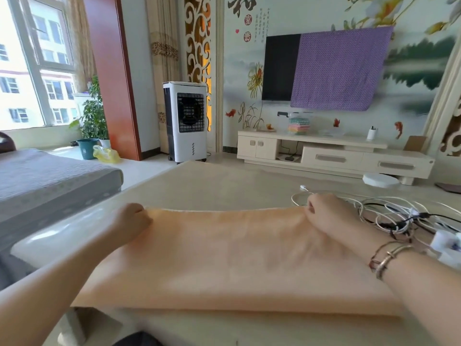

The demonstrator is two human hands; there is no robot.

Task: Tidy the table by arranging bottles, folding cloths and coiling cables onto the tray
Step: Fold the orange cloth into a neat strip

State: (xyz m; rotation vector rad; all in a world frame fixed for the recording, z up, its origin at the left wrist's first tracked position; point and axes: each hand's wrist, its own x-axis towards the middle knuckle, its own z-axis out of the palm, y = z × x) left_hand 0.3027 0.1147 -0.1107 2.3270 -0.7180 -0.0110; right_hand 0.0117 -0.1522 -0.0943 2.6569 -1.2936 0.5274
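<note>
An orange cloth [229, 255] lies spread flat across the beige table [212, 186] in front of me. My left hand [132, 221] grips its far left corner with curled fingers. My right hand [329, 216] pinches its far right corner. A tangle of white and black cables [389, 216] lies just right of the cloth, beside my right wrist. No tray or bottles show clearly in view.
A white object [446, 245] sits at the table's right edge beyond the cables. A grey sofa [50, 181] stands left of the table. Across the room are an air cooler [185, 121] and a TV cabinet [334, 156].
</note>
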